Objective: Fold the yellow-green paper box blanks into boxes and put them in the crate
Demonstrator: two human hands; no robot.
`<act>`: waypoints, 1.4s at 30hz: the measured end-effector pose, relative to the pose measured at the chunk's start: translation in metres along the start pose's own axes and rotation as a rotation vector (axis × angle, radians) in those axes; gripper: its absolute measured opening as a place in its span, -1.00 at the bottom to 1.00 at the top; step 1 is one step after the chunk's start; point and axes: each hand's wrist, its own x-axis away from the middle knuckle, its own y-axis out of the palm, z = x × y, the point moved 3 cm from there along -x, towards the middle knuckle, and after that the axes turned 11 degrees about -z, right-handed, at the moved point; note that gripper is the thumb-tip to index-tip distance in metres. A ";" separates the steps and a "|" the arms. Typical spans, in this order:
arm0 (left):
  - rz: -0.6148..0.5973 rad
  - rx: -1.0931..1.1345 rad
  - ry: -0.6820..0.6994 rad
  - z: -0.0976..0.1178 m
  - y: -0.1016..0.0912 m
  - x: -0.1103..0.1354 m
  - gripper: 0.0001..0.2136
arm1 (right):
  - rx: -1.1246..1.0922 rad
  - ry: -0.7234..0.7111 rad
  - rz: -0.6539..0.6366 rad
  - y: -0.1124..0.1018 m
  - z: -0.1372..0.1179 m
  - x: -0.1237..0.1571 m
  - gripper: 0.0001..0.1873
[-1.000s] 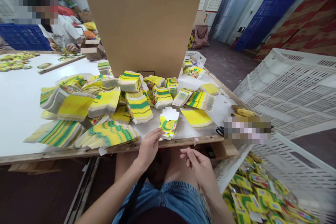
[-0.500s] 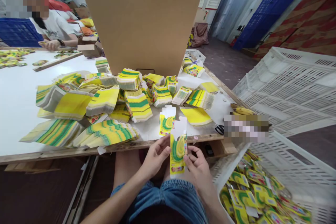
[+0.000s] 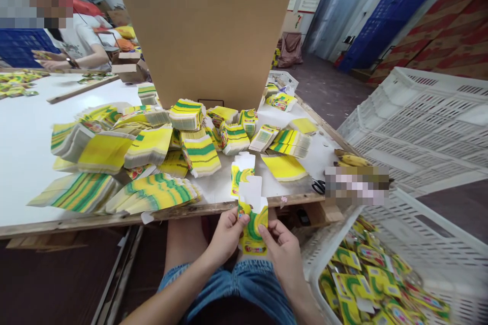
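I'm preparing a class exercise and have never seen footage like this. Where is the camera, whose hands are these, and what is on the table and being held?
There is no machine here: one camera, worn on a person's head, looks forward and down at that person's bare hands. The left hand and right hand hold opposite sides of a yellow-and-green carton, its white flap raised. Behind it, a second carton lies on the white table, beyond which sit bundled flat cartons. A crate at the right holds yellow packs. Another person works at the far left.
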 end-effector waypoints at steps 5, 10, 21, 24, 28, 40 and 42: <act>0.003 -0.106 0.051 0.003 -0.003 0.006 -0.51 | 0.128 -0.095 0.093 -0.002 -0.004 -0.001 -0.69; -0.189 -0.121 -0.001 0.014 -0.006 0.016 -0.45 | 0.119 -0.180 -0.103 -0.006 -0.026 -0.003 -0.46; -0.321 0.000 -0.129 0.011 -0.004 0.022 -0.26 | 0.251 -0.245 -0.117 -0.014 -0.036 -0.005 -0.77; -0.306 -0.054 -0.117 0.012 -0.004 0.021 -0.43 | 0.294 -0.286 -0.096 -0.018 -0.037 -0.007 -0.74; -0.198 -0.216 -0.072 0.014 -0.007 0.020 -0.56 | 0.422 -0.235 -0.214 -0.022 -0.040 -0.009 -0.64; -0.204 -0.103 -0.083 0.021 -0.001 0.017 -0.51 | 0.502 -0.064 -0.158 -0.010 -0.034 -0.007 -0.61; -0.191 -0.089 -0.109 0.019 -0.001 0.016 -0.50 | 0.461 -0.095 -0.141 -0.012 -0.033 -0.007 -0.65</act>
